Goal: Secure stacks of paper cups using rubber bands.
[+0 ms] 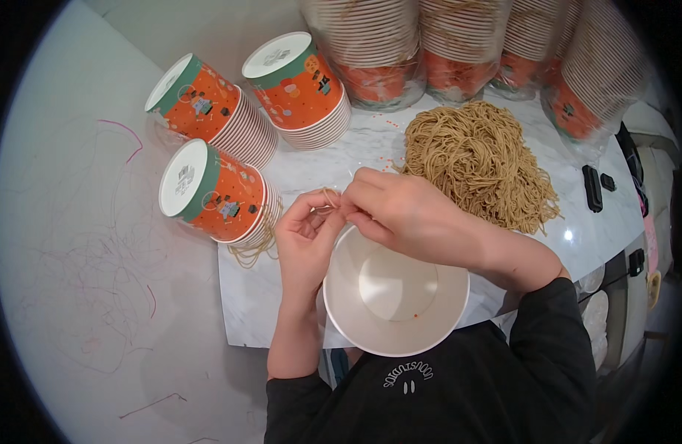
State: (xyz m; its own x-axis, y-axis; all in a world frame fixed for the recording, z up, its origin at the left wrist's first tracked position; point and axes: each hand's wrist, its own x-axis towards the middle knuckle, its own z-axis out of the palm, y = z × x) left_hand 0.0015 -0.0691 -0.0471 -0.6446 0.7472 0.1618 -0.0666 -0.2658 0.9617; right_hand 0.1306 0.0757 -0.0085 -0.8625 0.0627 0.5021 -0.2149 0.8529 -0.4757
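My left hand [305, 238] and my right hand [404, 211] meet above the far rim of a white paper tub [448, 314]. Both are closed in a pinch on a thin tan string [330, 195], which makes a small loop at the left fingertips. The right fingers partly hide where the string runs. The tub stands open side up against my shirt, with a small orange speck inside. To the right of my right wrist lies a large heap of tan strings [481, 163]. More loose string loops [256, 251] hang by the nearest cup stack, left of my left hand.
Short stacks of upturned orange and green paper tubs [226, 200] stand at the left and back. Tall stacks wrapped in clear plastic [363, 52] line the far edge. Black small objects [592, 189] lie at the right of the marble-patterned table [244, 318]. A scribbled wall [82, 259] borders the left.
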